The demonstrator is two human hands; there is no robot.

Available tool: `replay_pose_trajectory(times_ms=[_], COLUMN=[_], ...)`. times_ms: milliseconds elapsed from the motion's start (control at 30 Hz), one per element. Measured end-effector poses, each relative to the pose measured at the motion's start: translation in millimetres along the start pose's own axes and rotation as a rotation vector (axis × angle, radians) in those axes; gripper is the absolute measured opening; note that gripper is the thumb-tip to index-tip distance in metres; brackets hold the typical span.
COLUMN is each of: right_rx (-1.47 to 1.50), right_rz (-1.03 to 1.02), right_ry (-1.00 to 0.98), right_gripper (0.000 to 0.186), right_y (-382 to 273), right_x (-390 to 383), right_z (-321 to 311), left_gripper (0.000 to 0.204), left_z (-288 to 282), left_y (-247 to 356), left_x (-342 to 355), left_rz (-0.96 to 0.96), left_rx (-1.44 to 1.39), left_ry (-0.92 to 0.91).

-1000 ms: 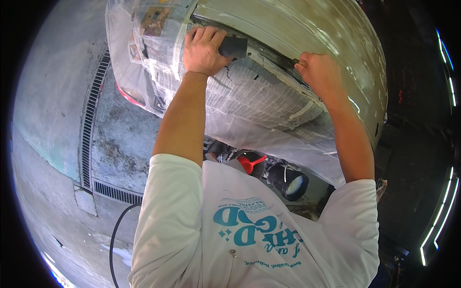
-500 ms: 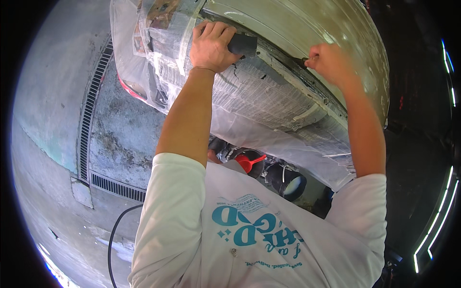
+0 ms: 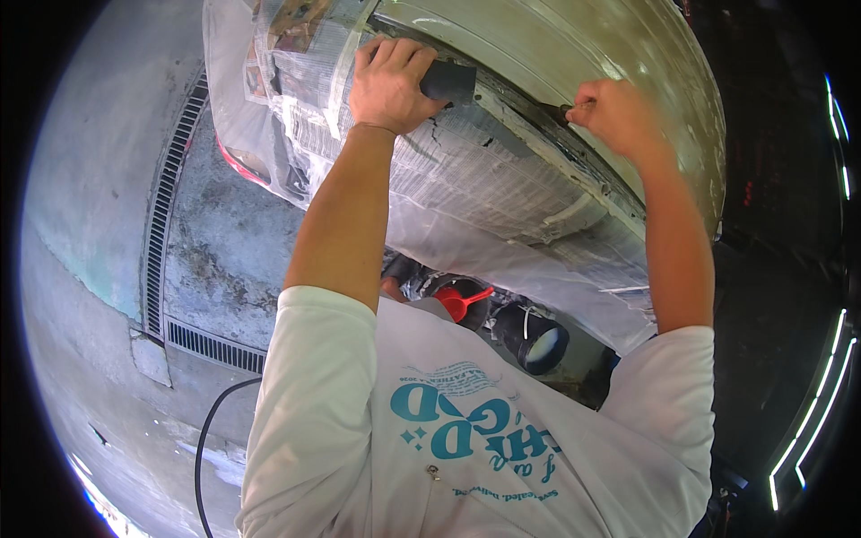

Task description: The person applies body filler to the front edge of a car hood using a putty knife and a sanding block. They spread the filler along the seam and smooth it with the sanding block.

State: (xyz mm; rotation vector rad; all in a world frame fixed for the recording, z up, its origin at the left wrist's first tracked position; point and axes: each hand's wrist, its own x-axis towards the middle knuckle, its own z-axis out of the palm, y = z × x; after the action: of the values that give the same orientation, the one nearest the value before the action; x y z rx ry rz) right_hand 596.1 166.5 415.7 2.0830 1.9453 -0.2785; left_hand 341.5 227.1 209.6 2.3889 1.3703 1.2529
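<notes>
My left hand (image 3: 387, 85) rests on the upper edge of a car body masked with newspaper (image 3: 502, 188). Its fingers are bent over a dark grey sheet (image 3: 451, 82) that looks like sandpaper, which sticks out past the thumb. Farther right, my right hand (image 3: 614, 112) is closed in a pinch at the dark gap beside the beige body panel (image 3: 538, 45). A small dark thing (image 3: 564, 109) shows at its fingertips, too little to name. Slight blur covers the back of that hand.
Clear plastic sheeting (image 3: 502, 255) hangs below the newspaper. Under it stand a red dipper (image 3: 457, 305) in a dark bucket and a black container (image 3: 529, 339). Floor drain grates (image 3: 157, 233) and a black hose (image 3: 204, 439) lie at left.
The whole scene has shifted slightly left in view. Both hands keep nearly the same places on the car, the left on the sheet, the right pinching at the gap.
</notes>
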Motion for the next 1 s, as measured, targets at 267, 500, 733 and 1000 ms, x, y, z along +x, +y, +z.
replay_pose_trajectory(times_ms=[267,500,733,1000], right_rx=[-0.061,0.038,-0.189,0.015], right_rz=[0.005,0.100,0.016,-0.004], right_ry=[-0.014,0.013,0.261,-0.210], right_gripper=[0.025,0.026,0.023,0.019], right_y=[11,-5,-23,9], right_x=[17,-8,-23,37], right_z=[9,6,41,-3], left_gripper=[0.054,0.051,0.051,0.054], left_z=[3,3,5,3], left_y=[3,-1,1,1], left_x=[4,3,0,4], left_rz=[0.011,0.016,0.007,0.020], left_rx=[-0.033,0.000,-0.034,-0.007], left_ry=[0.020,0.038,0.065,0.036])
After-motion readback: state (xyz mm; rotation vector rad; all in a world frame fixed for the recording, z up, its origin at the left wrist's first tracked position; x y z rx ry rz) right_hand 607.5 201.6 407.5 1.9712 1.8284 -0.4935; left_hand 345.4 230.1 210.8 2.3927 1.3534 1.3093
